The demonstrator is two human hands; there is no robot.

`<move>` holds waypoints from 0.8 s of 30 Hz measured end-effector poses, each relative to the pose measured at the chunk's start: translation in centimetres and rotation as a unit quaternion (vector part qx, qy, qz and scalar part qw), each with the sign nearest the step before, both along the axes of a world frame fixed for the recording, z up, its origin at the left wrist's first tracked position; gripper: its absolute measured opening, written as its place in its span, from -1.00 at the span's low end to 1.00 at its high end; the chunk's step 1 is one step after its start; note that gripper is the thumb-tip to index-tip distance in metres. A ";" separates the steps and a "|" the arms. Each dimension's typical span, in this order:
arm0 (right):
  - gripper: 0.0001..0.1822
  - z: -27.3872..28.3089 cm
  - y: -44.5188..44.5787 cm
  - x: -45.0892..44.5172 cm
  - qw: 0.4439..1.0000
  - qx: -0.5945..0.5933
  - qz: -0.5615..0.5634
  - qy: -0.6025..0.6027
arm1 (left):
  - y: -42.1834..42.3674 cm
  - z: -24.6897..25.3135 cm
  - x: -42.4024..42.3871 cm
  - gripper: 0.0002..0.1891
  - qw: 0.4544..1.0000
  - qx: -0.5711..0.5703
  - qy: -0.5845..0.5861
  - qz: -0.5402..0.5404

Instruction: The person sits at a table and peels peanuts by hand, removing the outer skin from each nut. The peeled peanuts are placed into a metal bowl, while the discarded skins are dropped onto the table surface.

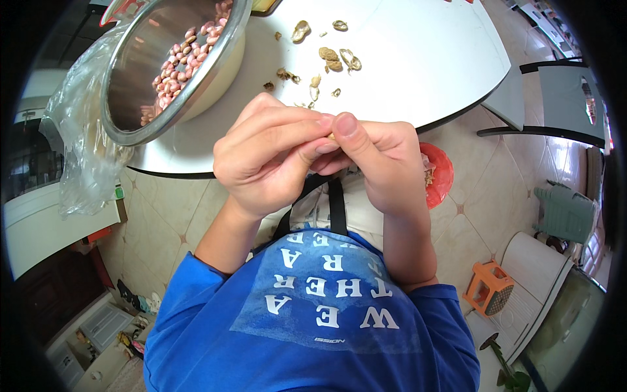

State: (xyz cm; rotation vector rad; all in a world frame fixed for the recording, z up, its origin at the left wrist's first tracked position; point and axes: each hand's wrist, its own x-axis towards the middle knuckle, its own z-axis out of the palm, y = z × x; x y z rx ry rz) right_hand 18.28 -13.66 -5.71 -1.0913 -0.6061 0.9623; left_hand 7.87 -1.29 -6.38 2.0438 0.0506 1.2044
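Observation:
My left hand (274,152) and my right hand (377,152) meet fingertip to fingertip above the near edge of the white table (416,68). Pinched between them is a small tan piece, seemingly a peanut (332,136), mostly hidden by the thumbs and fingers. Beyond the hands, broken peanut shells (330,59) lie scattered on the tabletop. To the left stands a steel bowl (128,63), its inside holding many pinkish shelled peanuts (183,68).
A clear plastic bag (81,127) hangs by the bowl at the table's left edge. Below the table on the right is a red plastic bag (441,176) with shells in it. A chair (563,98) stands at right, and an orange stool (490,289) farther back.

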 end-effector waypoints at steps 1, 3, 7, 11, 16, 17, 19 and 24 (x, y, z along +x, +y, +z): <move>-0.56 0.0 0.1 -0.1 1.000 0.001 -0.002 -0.004 | 0.0 0.1 -0.1 -0.81 1.000 -0.002 0.009 0.008; -0.54 0.1 0.2 -0.3 1.000 0.004 -0.007 -0.011 | -0.2 0.1 -0.3 -0.81 1.000 -0.013 0.011 0.015; -0.52 0.5 0.9 -1.2 0.998 -0.004 -0.013 0.056 | -0.1 0.0 -0.5 -0.81 0.999 -0.042 0.007 0.023; -0.51 0.9 1.5 -1.8 0.996 -0.005 -0.026 0.090 | 0.2 -0.2 -0.7 -0.83 0.998 -0.060 -0.002 0.020; -0.51 0.9 1.9 -1.9 0.996 -0.007 -0.020 0.087 | 0.0 -0.1 -0.6 -0.86 0.995 -0.085 -0.017 0.039; -0.51 0.9 2.0 -1.9 0.996 -0.011 -0.019 0.088 | -0.1 -0.2 -0.6 -0.86 0.994 -0.100 -0.020 0.039; -0.52 1.2 2.4 -1.7 0.995 -0.009 -0.011 0.101 | 0.0 -0.3 -0.4 -0.87 0.991 -0.124 -0.030 0.042; -0.53 1.5 2.9 -1.3 0.986 0.007 0.015 0.165 | -0.5 0.2 -0.4 -0.88 0.981 -0.180 -0.026 0.069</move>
